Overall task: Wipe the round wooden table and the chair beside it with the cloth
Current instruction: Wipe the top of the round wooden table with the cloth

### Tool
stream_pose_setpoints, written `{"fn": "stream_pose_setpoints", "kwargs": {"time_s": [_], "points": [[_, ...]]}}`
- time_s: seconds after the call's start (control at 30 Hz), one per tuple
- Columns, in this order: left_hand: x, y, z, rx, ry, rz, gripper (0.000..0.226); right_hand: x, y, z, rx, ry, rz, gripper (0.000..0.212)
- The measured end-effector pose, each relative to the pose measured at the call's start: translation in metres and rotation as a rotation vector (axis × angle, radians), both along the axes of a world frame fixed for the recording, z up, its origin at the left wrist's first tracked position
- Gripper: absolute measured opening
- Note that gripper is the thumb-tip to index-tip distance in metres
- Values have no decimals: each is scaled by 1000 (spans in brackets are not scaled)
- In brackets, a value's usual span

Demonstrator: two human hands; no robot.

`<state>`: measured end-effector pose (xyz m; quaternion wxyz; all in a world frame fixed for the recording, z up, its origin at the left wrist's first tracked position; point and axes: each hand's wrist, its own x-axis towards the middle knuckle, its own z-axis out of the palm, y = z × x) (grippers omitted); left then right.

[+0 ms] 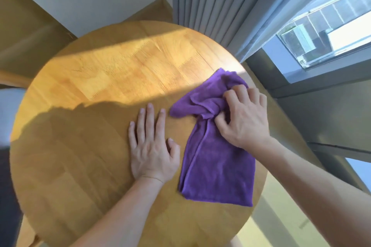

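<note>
Overhead, round wooden counter [84, 90] half in sun, grey curtain [210, 2] and window [329, 32] far right, purple cloth [216, 166] lying on counter's right side, right hand [244, 115] grip bunching cloth's far end, left hand [152, 146] flat on wood, fingers straight, just left of cloth.

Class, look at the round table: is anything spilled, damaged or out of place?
Nothing stands out. The purple cloth lies bunched under the right hand, the left hand lies flat on the table.
</note>
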<state>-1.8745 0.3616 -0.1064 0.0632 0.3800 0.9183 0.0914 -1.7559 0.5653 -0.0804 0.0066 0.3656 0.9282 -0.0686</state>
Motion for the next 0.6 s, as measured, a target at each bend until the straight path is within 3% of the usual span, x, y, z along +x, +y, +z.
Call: {"fn": "stream_pose_setpoints", "kwargs": {"time_s": [0.1, 0.17, 0.33, 0.43, 0.6], "points": [[0, 2, 1, 3, 1, 6, 83, -28, -3, -4, -47, 86, -211, 52], [1, 1, 0, -12, 0, 3, 84, -50, -25, -5, -111, 126, -244, 66], [0, 1, 1, -52, -2, -16, 69, -44, -81, -3, -237, 141, 8, 67], [-1, 2, 3, -54, -8, -10, 60, -8, -73, 1, -237, 122, 159, 65], [-1, 1, 3, -37, -11, 11, 83, 15, -23, 8, -137, -26, -119, 80]]}}
